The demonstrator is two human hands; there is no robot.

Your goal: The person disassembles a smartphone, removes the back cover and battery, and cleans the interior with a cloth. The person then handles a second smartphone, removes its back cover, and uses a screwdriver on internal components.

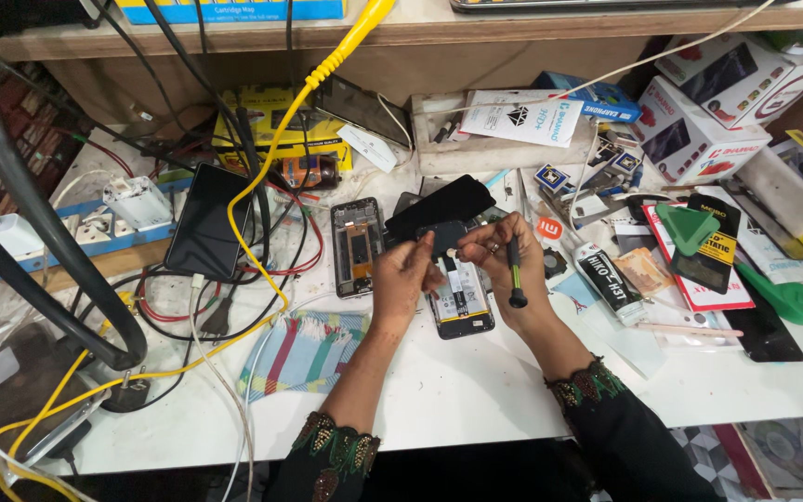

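My left hand [404,276] and my right hand [504,265] meet over an opened phone body [462,302] lying on the white table. Together they pinch a small dark part [446,236] joined to a black screen panel [439,206] that tilts up behind them. A screwdriver with a green and black handle [515,272] is tucked between the fingers of my right hand, tip upward. Both wrists wear dark sleeves with embroidered cuffs.
A second opened phone frame [357,244] and a dark phone [207,221] lie to the left among red, black and yellow cables [262,200]. A striped cloth [304,349] sits in front. Green pry tools [686,226], a glue tube [608,279] and boxes [699,130] crowd the right.
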